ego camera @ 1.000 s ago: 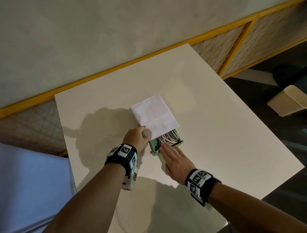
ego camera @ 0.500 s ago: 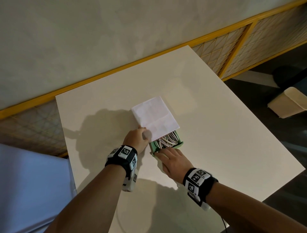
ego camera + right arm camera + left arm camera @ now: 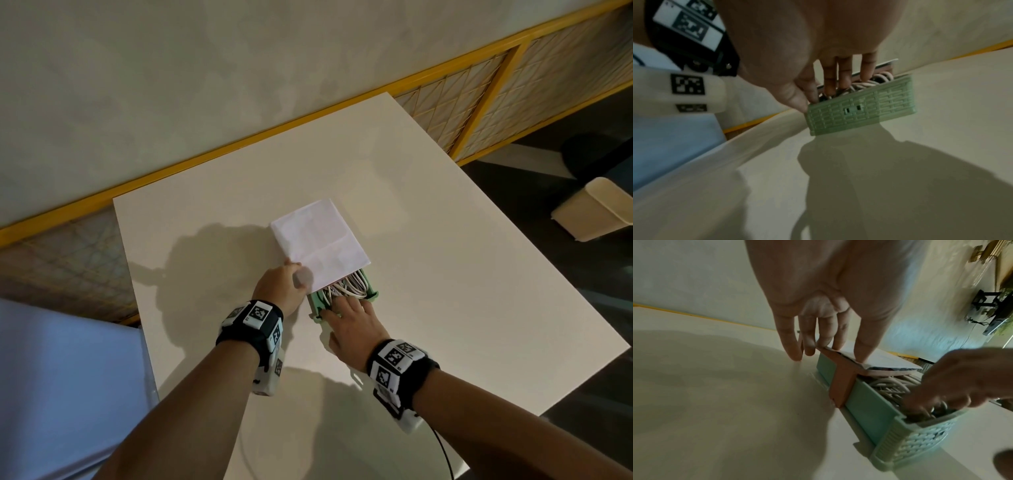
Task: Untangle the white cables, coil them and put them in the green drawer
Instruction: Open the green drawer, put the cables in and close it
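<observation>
Hands at the half-open green drawer [image 3: 371, 295] on our white table [image 3: 445, 274].

Our left hand [image 3: 281, 291] steadies the pink casing [image 3: 840, 386], fingers straight, thumb on its paper-topped lid; only the left wrist view shows that. Our right hand [image 3: 356, 322] dips straightened fingers [image 3: 830, 81] among the coiled white cables [image 3: 349, 286] inside.

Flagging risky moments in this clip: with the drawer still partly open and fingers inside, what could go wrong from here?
1. The right hand has fingertips among the cables in the green drawer; closing now could pinch them.
2. Cable loops rise near the drawer's rim and could snag under the casing.
3. The left hand only steadies the casing's corner, so it might slide on the table.
</observation>
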Demonstrator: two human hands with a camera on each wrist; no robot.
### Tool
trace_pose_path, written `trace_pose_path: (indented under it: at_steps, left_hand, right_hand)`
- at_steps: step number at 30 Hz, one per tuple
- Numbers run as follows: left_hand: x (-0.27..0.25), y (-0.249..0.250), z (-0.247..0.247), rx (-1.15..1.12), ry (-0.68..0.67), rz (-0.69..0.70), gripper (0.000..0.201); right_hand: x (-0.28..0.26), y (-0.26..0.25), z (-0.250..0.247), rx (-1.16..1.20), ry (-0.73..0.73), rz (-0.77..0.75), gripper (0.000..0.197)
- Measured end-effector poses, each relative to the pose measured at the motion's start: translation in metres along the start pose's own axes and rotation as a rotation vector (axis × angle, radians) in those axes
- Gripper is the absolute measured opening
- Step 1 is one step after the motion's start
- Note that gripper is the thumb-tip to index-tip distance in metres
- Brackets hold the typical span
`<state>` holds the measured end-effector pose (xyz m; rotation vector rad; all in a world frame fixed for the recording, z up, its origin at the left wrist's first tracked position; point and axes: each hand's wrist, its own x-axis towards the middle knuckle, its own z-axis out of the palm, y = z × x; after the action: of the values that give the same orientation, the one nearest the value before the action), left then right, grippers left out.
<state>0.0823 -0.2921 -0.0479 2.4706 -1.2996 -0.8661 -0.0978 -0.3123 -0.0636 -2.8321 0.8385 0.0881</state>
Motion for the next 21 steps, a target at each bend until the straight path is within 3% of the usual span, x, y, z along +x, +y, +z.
trace_pose_path:
  at_steps: [5, 9, 11, 14, 17, 21]
  left_hand:
    - [-0.004, 0.006, -0.004, -0.081, 0.069, -0.004, 0.055]
    - [0.001, 0.006, -0.002, -0.107, 0.075, -0.05, 0.053]
    - [0.002, 0.004, -0.002, -0.08, 0.054, -0.048, 0.047]
    - [0.002, 0.002, -0.004, -0.085, 0.06, -0.04, 0.046]
    - [0.003, 0.002, -0.009, -0.119, 0.083, -0.022, 0.055]
    - [0.008, 0.002, -0.013, -0.1, 0.039, -0.006, 0.065]
  right_hand:
    - [-0.004, 0.019, -0.004, 0.134, -0.029, 0.224, 0.06]
    - [-0.007, 0.02, 0.005, 0.115, -0.223, 0.219, 0.059]
    - [-0.002, 0.025, 0.006, 0.141, -0.202, 0.198, 0.06]
    - [0.002, 0.032, 0.006, 0.349, -0.054, 0.18, 0.056]
    - [-0.008, 0.031, -0.004, 0.628, 0.185, 0.424, 0.046]
    - [0.001, 0.024, -0.01, 1.104, 0.153, 0.897, 0.054]
